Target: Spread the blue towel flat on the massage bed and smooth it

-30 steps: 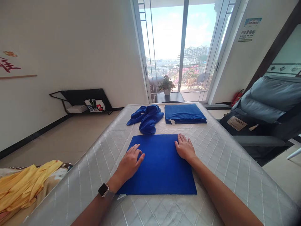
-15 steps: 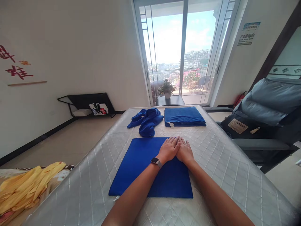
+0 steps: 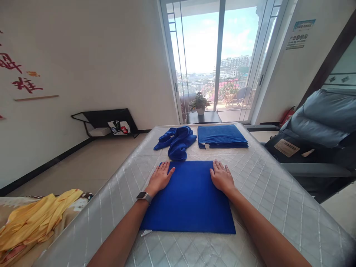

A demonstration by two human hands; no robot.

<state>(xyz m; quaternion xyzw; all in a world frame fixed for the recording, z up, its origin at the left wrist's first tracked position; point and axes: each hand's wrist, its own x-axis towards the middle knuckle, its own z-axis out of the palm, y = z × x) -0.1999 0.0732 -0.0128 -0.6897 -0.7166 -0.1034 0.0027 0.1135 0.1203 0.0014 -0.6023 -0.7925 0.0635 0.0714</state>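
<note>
A folded blue towel (image 3: pixel 189 196) lies flat on the silver quilted mattress (image 3: pixel 267 185) in front of me. My left hand (image 3: pixel 160 178), a watch on its wrist, rests open and flat on the towel's far left corner. My right hand (image 3: pixel 221 176) lies open and flat on the far right corner. Beyond them sit a crumpled blue towel (image 3: pixel 176 142) and a neat stack of folded blue towels (image 3: pixel 221 135).
A grey massage chair (image 3: pixel 319 129) stands to the right of the mattress. Yellow cloth (image 3: pixel 33 220) lies at the lower left. A black rack (image 3: pixel 105 120) leans on the left wall. A potted plant (image 3: pixel 199 102) sits on a small table before the glass balcony door.
My left hand slid from the towel's left side across to my right hand, then back out to the far left corner. My right hand stayed near the far right corner.
</note>
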